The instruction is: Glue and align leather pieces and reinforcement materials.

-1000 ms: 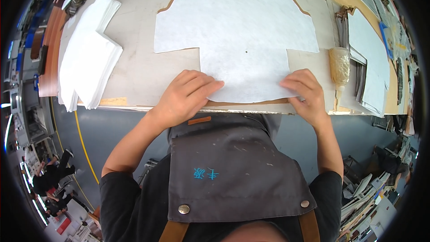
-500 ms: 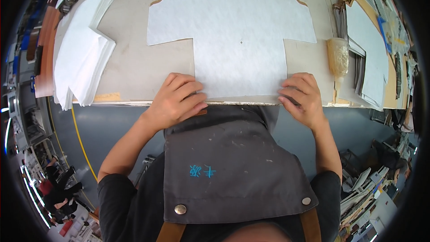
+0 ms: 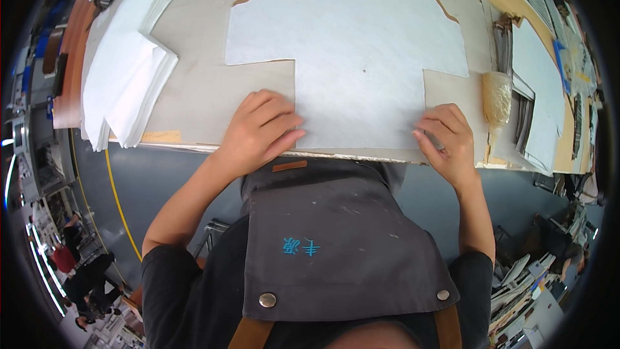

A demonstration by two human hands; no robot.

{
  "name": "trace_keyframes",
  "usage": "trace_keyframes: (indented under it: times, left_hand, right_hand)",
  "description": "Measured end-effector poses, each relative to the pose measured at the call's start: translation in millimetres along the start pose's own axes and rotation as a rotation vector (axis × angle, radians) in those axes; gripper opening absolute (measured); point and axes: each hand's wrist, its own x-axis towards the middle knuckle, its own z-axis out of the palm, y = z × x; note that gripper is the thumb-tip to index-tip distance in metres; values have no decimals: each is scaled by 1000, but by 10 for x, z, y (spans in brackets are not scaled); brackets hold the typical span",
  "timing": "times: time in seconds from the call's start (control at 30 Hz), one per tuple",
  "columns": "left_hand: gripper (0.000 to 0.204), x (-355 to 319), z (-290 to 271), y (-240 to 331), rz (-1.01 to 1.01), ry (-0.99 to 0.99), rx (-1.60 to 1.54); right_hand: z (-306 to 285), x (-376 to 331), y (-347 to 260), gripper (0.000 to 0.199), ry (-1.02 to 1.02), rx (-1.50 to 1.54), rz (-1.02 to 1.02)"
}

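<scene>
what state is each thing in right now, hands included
White sheet: lying flat, brown layer showing along its far edge
Left hand: fingers curled, thumb apart, at the sheet's left edge
Right hand: fingers curled, thumb apart, at the sheet's right edge
White sheets at left: stacked, edges uneven
Bottle: nozzle toward the near edge of the table
Apron: worn, marked with pale scuffs
</scene>
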Motion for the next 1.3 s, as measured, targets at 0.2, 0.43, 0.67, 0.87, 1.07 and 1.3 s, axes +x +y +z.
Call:
trace_keyframes:
  times: [0.2,0.43,0.67,0.87,1.07,1.3]
  left_hand:
    - [24,284,63,-223,-60,146,178]
    - [26,234,-76,-538,-168,235,207]
    - [18,229,-192,-549,-114,122,205]
    - [34,405,-262,-643,-148,62,127]
    - [56,895,-119,-947,-97,-73,276]
    - [61,1258,45,-1211,-113,-168,385]
  right_hand:
    - [190,287,-73,16,-164,84,-131]
    - [41,562,260,16,-10,-94,-23]
    - [-5,623,597,11,37,-190,150]
    - [-134,733,838,14,30,-288,277]
    - [229,1144,873,41,-53,-346,52]
    - [382,1234,1063,45,-62,-373,71]
